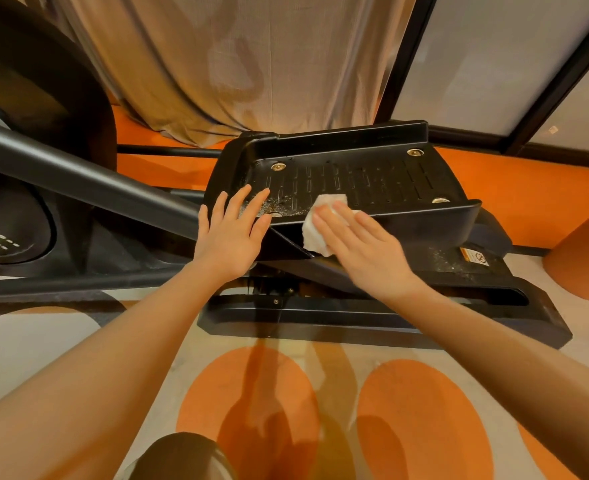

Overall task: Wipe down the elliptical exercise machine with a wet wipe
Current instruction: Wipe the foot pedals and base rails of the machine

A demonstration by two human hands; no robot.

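Left hand lies flat, steadying the pedal; right hand, fingers straight, presses the wet wipe over its near edge.

Beige carpet with orange ovals, tan curtain behind, dark-framed frosted window panels, warm light

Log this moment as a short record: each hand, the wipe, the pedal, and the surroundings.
left hand: flat, fingers straight, resting on the pedal's near left edge
right hand: flat, pressing the wipe onto the near rim
wipe: white, crumpled, draped over the rim
pedal: black, ribbed, dusty patch near the left hand
surroundings: orange-and-cream carpet, beige curtain behind
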